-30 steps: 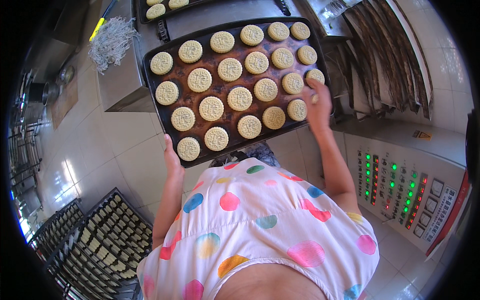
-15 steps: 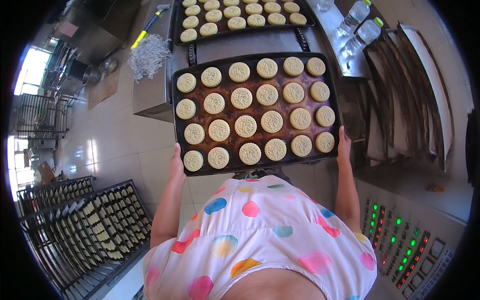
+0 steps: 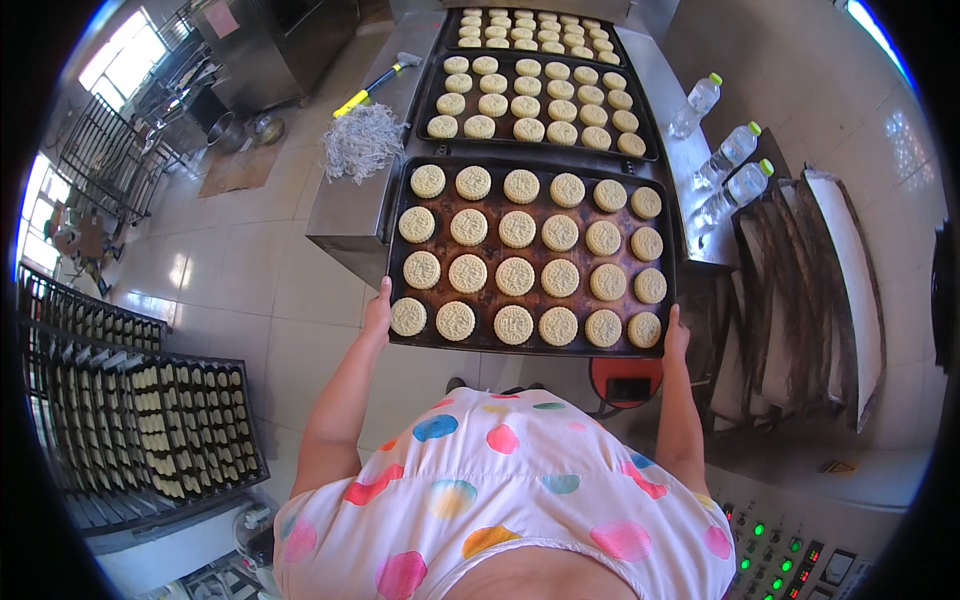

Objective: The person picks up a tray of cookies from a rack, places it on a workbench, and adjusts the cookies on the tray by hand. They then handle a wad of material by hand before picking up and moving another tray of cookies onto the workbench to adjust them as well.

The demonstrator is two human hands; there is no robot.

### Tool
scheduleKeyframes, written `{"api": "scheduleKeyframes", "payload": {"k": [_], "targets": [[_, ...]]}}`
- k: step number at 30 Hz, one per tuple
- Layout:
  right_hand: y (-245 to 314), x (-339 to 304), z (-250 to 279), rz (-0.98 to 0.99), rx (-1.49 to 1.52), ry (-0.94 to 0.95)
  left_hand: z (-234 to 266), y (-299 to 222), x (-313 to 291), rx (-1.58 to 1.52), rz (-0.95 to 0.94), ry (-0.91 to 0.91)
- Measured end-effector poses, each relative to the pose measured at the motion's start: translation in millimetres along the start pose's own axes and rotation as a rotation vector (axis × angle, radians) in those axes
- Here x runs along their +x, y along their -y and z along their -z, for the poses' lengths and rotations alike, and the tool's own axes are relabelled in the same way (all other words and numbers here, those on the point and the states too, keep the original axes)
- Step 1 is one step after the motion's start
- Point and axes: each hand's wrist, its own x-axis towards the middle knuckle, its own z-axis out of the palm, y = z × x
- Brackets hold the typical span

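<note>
floor; two hands hold one tray

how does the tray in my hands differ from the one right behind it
The left hand and right hand hold the front tray; no hand touches the middle tray. The front tray juts beyond the metal counter; the middle tray sits farther back. Both are dark and carry round, pale, patterned cakes.

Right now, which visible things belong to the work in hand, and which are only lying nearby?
In use:
left hand and right hand, holding the near tray
its round pastries
two filled trays beyond

Apparently just lying about:
three bottles
yellow-handled tool
white stringy heap
</note>
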Motion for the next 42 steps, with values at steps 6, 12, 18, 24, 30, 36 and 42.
{"api": "scheduleKeyframes", "payload": {"k": [6,12,18,24,30,36,42], "targets": [[-5,-8,-4,-0.004,-0.093,-0.038,-1,-13,1,0.083,-0.083,-0.058],[-7,-8,-7,0.024,-0.199,-0.098,1,-16,12,0.164,-0.13,-0.046],[-8,-4,-7,-0.031,-0.271,-0.137,-4,-14,16,0.135,-0.146,-0.057],[-10,11,-5,0.014,-0.287,-0.078,-9,-8,14,0.19,-0.274,-0.119],[-14,14,-13,0.058,-0.16,-0.097,-9,-8,10,0.278,-0.362,-0.181],[-9,11,-14,0.077,0.008,-0.077,-10,-13,5,0.327,-0.386,-0.221],[-7,7,-14,0.044,0.047,-0.08,-14,-14,3,0.374,-0.39,-0.262]]}}
